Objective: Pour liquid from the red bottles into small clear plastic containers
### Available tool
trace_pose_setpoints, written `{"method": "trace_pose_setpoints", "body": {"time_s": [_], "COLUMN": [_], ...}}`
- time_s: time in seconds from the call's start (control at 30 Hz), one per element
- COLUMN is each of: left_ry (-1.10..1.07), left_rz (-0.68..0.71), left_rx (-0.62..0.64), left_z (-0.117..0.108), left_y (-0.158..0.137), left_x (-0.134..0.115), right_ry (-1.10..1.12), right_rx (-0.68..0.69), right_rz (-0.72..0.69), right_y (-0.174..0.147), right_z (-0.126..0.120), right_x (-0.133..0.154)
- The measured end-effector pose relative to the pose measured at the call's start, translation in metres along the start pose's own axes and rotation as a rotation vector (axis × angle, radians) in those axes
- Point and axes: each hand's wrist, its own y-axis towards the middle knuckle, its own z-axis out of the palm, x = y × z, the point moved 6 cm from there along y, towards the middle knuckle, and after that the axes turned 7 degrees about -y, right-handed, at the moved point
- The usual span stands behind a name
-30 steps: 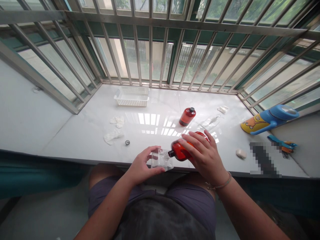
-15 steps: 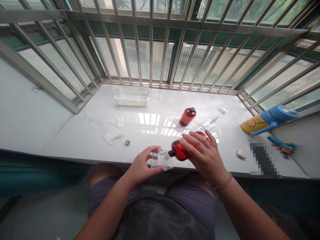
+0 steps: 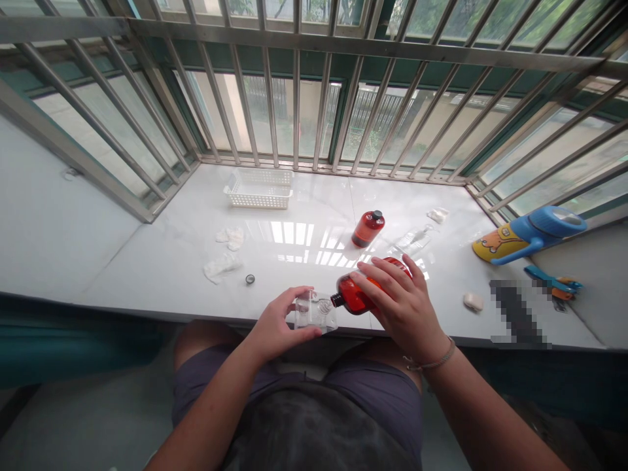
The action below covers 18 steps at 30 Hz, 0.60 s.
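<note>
My left grip point(image 3: 277, 327) curls around a clear, boxy container point(image 3: 314, 314) at the six o'clock edge of the glossy counter point(image 3: 157, 275); my right grip point(image 3: 405, 304) holds a smooth, translucent red bottle point(image 3: 354, 293), tilted, its narrow dark neck point(image 3: 337, 300) toward nine o'clock.

No text, brand, number or sign can be read. The red bottle point(image 3: 349, 294) in the right hand point(image 3: 401, 302) shows no legible label, nor does the second red bottle point(image 3: 367, 230), just beyond that hand, or the clear container point(image 3: 316, 315) in the left hand point(image 3: 279, 326). To the right hand's right, the blue-and-yellow bottle point(image 3: 505, 243) bears a printed cartoon figure; pixelation hides any marking on the dark item point(image 3: 520, 315).
</note>
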Motion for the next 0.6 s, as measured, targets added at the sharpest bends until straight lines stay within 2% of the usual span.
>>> {"method": "trace_pose_setpoints", "body": {"time_s": [0.6], "left_ry": [0.022], "left_rz": [-0.029], "left_rx": [0.000], "left_z": [-0.0005], "left_y": [-0.0006], "left_x": [0.0005], "right_ry": [-0.028], "right_rx": [0.006], "right_rz": [0.001], "right_y": [-0.0022], "right_z": [0.0027], "right_x": [-0.0012]}}
